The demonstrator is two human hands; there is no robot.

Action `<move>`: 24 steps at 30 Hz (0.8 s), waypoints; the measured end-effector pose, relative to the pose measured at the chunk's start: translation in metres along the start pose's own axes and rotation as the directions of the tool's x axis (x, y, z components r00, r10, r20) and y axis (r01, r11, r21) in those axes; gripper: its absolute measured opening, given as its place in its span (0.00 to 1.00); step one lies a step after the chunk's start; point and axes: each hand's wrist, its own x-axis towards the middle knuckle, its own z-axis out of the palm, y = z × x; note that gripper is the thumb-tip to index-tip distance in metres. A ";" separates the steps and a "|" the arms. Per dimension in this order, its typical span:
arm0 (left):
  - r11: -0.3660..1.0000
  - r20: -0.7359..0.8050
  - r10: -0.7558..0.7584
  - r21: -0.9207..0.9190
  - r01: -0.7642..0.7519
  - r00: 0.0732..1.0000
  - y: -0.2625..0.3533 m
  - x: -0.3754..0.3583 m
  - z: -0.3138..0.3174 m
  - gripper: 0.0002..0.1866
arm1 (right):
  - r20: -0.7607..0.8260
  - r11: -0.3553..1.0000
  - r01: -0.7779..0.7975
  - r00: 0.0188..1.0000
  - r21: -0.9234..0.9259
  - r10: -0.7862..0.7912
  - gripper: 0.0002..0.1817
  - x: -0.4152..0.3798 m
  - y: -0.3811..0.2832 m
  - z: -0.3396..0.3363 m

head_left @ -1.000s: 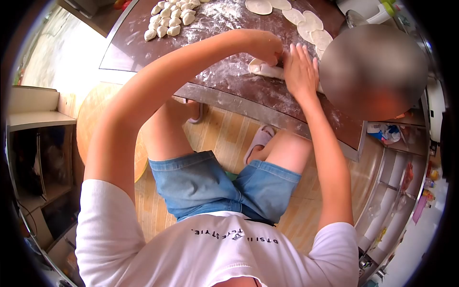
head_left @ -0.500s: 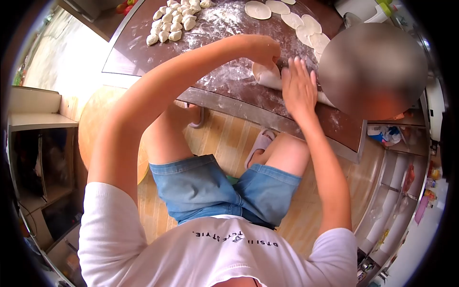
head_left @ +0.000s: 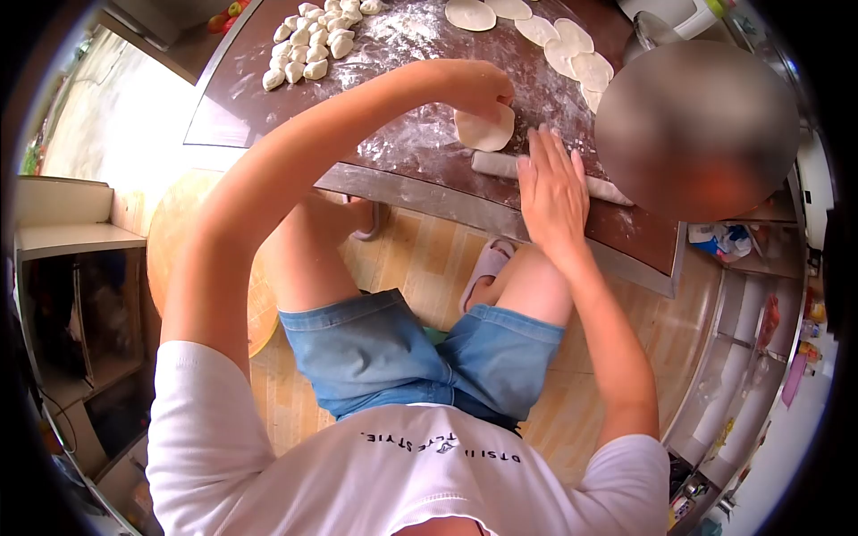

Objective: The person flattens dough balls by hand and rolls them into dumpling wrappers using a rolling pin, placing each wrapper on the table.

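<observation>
My left hand (head_left: pixel 492 87) pinches the upper edge of a round, flat dough wrapper (head_left: pixel 485 131) on the floured table. The wrapper's near edge lies just above a pale rolling pin (head_left: pixel 494 164). Over the middle of that pin, my right hand (head_left: pixel 553 198) lies flat with its fingers stretched out. Both ends of the pin show beyond the palm.
Small dough pieces (head_left: pixel 315 43) sit in a cluster at the table's far left. Several rolled wrappers (head_left: pixel 539 31) lie along the far right, some overlapping. Flour dusts the brown table (head_left: pixel 234 107). A blurred round patch (head_left: pixel 697 129) hides the right side.
The wrapper has come off the rolling pin and now lies flatter behind it, still in my left hand. The pin's left part is uncovered. My right hand has shifted slightly nearer to me.
</observation>
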 end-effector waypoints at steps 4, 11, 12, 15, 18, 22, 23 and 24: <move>0.997 0.020 0.035 -0.069 -0.033 0.999 0.003 -0.005 0.000 0.13 | -0.031 0.999 -0.007 1.000 -0.031 0.006 0.23 0.018 0.006 0.009; 0.998 -0.017 0.046 0.046 -0.045 0.999 0.004 0.002 -0.007 0.10 | -0.040 0.998 -0.011 0.999 -0.065 0.009 0.24 0.044 0.015 0.022; 0.999 0.003 0.047 0.016 -0.047 0.999 0.006 0.000 -0.007 0.10 | -0.007 1.000 -0.011 1.000 -0.018 0.011 0.25 0.024 0.007 0.013; 0.984 0.086 -0.038 -0.168 0.052 0.996 0.005 -0.003 -0.005 0.09 | 0.049 0.999 0.002 0.999 0.044 -0.004 0.24 -0.012 -0.010 -0.013; 0.994 0.004 0.033 -0.100 -0.033 0.999 0.005 -0.004 0.000 0.08 | 0.004 1.000 0.022 1.000 -0.003 -0.022 0.24 0.019 0.004 0.006; 0.986 0.085 -0.052 0.160 0.038 0.995 0.009 0.009 -0.007 0.07 | -0.072 0.996 -0.011 0.997 -0.093 0.004 0.24 0.067 0.023 0.030; 0.993 0.085 -0.024 0.117 0.014 0.996 0.008 0.007 -0.006 0.07 | -0.060 0.995 -0.006 0.998 -0.097 0.000 0.24 0.063 0.022 0.028; 0.997 0.081 0.006 0.075 -0.012 0.997 0.007 0.007 -0.005 0.07 | -0.050 0.995 -0.002 0.999 -0.104 -0.003 0.24 0.058 0.021 0.025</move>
